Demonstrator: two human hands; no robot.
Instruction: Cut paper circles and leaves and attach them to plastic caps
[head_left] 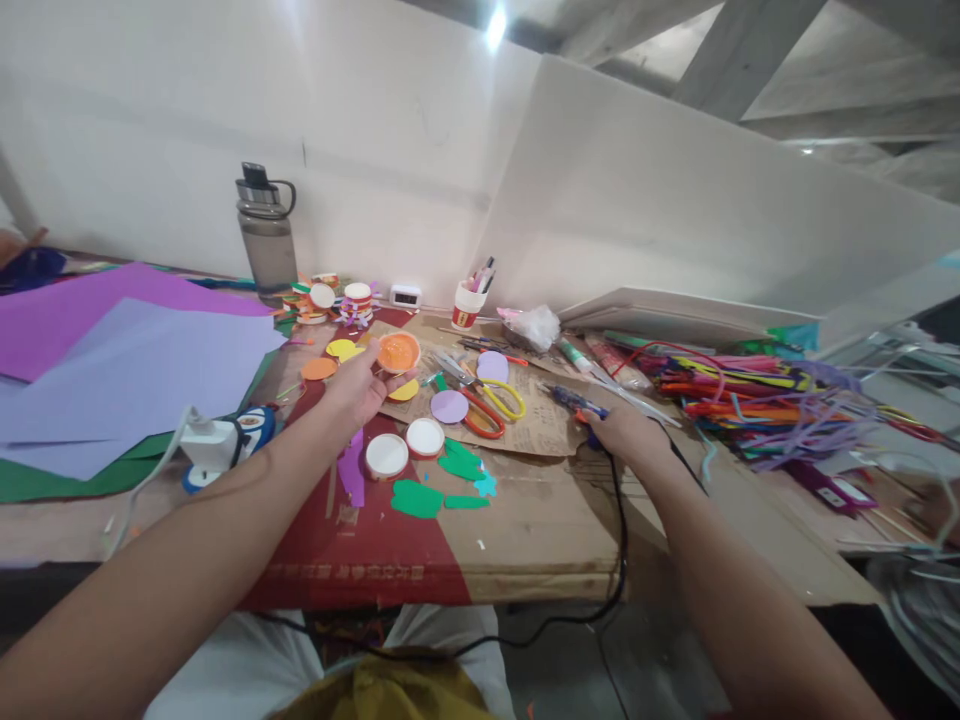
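My left hand (361,392) grips a small round paper cup piece with an orange face (398,353), raised a little over the table. At the right, my right hand (621,432) is closed around the handle of a dark blue glue gun (576,402); its nozzle points left and a black cord trails from it. Between the hands lie scissors with yellow handles (510,398), scissors with red-orange handles (486,415) and a lilac paper disc (449,406). Nearer me sit two white-topped cup pieces, one of them (386,456) at the left, and green paper cut-outs (417,499).
A grey water bottle (268,240) stands at the back left, near finished-looking paper cup figures (358,303). Purple sheets (142,380) and a power plug (214,443) are at left. A pen cup (468,305) is behind, and a heap of pipe cleaners (757,405) at right.
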